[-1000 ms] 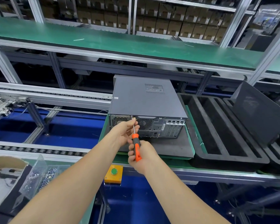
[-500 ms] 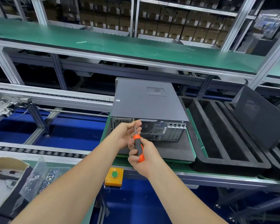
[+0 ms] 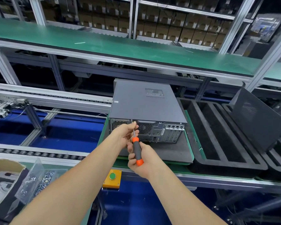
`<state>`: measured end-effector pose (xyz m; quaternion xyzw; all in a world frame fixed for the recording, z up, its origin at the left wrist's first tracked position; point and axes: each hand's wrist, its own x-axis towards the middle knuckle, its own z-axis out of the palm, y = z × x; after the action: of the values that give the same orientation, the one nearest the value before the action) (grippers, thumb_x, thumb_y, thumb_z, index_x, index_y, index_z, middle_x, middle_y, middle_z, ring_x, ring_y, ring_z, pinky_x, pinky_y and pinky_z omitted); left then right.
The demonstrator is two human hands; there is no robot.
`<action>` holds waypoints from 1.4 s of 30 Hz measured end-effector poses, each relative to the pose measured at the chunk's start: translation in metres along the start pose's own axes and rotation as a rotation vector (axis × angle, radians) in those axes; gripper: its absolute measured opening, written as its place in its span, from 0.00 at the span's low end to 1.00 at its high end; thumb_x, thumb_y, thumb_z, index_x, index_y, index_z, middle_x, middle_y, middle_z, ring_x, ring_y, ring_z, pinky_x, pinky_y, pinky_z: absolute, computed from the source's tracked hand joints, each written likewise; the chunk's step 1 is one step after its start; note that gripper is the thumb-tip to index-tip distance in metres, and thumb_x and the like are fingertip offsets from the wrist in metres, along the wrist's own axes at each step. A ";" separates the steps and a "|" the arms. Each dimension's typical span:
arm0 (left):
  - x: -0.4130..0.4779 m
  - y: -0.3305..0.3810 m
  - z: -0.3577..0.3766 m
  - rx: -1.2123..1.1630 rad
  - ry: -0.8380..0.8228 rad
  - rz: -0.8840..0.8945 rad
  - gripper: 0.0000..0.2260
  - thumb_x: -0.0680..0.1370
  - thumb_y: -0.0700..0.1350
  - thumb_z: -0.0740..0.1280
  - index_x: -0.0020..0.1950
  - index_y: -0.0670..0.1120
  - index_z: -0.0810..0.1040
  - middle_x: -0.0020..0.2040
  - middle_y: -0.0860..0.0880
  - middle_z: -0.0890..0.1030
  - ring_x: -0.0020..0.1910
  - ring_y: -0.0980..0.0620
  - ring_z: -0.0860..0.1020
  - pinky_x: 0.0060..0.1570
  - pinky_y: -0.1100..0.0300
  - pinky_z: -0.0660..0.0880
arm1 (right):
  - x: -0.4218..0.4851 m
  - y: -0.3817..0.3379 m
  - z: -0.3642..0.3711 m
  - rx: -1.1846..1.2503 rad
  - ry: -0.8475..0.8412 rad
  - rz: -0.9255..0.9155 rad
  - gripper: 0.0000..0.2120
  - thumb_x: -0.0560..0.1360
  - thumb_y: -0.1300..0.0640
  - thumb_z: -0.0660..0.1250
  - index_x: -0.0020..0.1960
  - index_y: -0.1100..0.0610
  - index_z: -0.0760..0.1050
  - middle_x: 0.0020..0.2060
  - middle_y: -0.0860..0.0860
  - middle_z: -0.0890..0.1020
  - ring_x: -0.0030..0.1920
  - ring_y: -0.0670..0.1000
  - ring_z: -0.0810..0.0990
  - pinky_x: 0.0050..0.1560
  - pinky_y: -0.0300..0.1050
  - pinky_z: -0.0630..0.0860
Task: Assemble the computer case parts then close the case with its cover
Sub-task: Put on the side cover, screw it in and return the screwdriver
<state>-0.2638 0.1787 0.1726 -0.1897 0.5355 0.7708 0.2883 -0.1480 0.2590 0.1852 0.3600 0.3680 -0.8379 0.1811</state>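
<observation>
Cover (image 3: 144, 101) on, the right hand (image 3: 143, 166) grips the screwdriver (image 3: 137, 151) while the left hand's (image 3: 124, 135) fingers (image 3: 135, 127) pinch its shaft at a rear screw (image 3: 132, 121); tightening seems next.

Bright, even overhead light; sharp centre, wide-angle bending at edges.

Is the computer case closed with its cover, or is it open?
Closed: the grey cover lies flat over the computer case, hiding its inside. Screws tight: cannot tell.
</observation>
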 end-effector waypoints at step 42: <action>-0.002 0.002 0.003 0.117 0.091 0.030 0.13 0.77 0.50 0.75 0.46 0.41 0.81 0.36 0.46 0.79 0.25 0.54 0.72 0.20 0.64 0.70 | 0.007 -0.001 -0.003 0.047 -0.055 -0.012 0.21 0.85 0.42 0.60 0.50 0.59 0.81 0.31 0.50 0.78 0.24 0.46 0.73 0.20 0.37 0.67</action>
<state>-0.2638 0.1806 0.1760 -0.1995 0.5950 0.7330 0.2626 -0.1514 0.2613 0.1794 0.3389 0.3455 -0.8569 0.1776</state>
